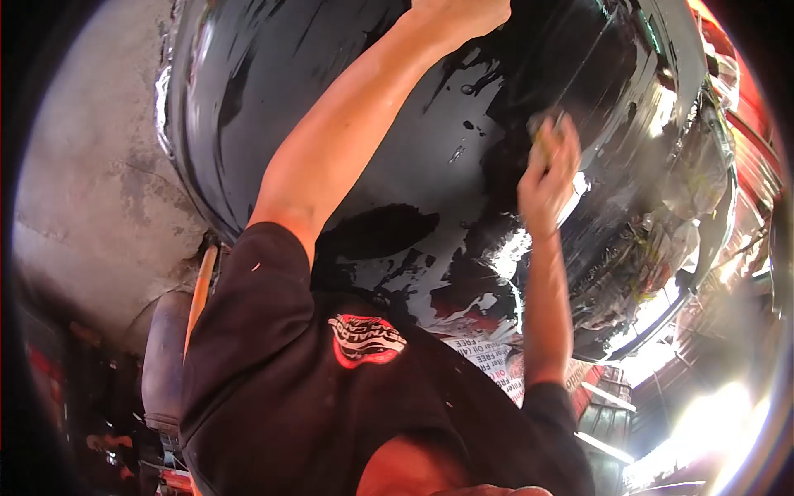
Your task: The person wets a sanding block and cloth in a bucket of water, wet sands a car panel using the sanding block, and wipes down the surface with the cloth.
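A large curved dark panel (389, 165), like a car body part, fills the middle of the view. Its surface is glossy and wet in patches, with matt grey areas between. My left arm reaches across it, and my left hand (461, 11) is at the top edge, with its fingers cut off by the frame. Over the right part of the panel is my right hand (549, 169), blurred by motion. Its fingers are bent around a small yellowish pad (543, 139), which is against or close to the surface; its exact kind is too smeared to tell.
Grey concrete floor (99, 157) with stains lies at the left. Beside my left sleeve is an orange bar (201, 289) near a bluish cylinder (164, 355). A printed banner (484, 360) shows behind me. Crumpled clear plastic (662, 248) and strong glare are at the right.
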### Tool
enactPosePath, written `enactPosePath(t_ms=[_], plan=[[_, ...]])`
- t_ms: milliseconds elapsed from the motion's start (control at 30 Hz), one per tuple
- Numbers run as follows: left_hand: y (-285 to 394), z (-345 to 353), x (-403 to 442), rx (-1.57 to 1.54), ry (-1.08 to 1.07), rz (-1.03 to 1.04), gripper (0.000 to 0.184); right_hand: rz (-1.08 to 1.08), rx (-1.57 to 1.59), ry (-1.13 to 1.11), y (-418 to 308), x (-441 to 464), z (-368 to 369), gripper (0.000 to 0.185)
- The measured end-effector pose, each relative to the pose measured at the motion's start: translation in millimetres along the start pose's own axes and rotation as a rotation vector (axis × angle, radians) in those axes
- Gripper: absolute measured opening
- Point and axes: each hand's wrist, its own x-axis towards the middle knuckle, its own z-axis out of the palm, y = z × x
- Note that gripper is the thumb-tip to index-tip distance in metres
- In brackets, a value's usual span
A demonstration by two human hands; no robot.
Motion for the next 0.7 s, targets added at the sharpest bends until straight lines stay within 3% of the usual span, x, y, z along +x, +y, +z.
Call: enactPosePath(t_ms=[67, 267, 367, 433, 467, 500, 600, 633, 700], plan=[[1.6, -3.8, 0.0, 0.016, -0.046, 0.007, 0.031, 0.033, 0.006, 0.024, -15.0, -50.5, 0.1, 0.036], [-8.9, -10.1, -3.2, 0.131, -0.055, 0.115, 0.035, 0.007, 0.015, 0.051, -20.1, -46.6, -4.7, 0.042], [-17.4, -65.4, -15.3, 0.113, -0.513, 0.267, 0.04, -0.028, 0.036, 0.083, -12.5, -49.1, -2.7, 0.046], [-30.4, -106.9, -63.0, 0.183, -0.509, 0.292, 0.042, -0.06, 0.058, 0.098, -7.1, -49.8, 0.1, 0.046], [-41.0, -126.1, -98.1, 0.263, -0.393, 0.326, 0.045, -0.077, 0.068, 0.116, -3.9, -51.0, 2.8, 0.046], [-41.6, -147.9, -134.4, 0.146, -0.361, 0.193, 0.038, -0.083, 0.071, 0.132, -3.2, -52.0, 5.0, 0.047], [-34.2, -201.0, -228.6, 0.267, -0.379, 0.083, 0.043, -0.093, 0.062, 0.158, 1.6, -52.4, 10.8, 0.048], [-22.6, -207.9, -256.5, 0.146, -0.331, -0.061, 0.042, -0.113, 0.048, 0.177, 2.1, -51.6, 11.8, 0.047], [0.7, -211.3, -300.7, 0.192, -0.255, -0.107, 0.043, -0.129, -0.001, 0.18, 4.7, -52.9, 14.2, 0.044]])
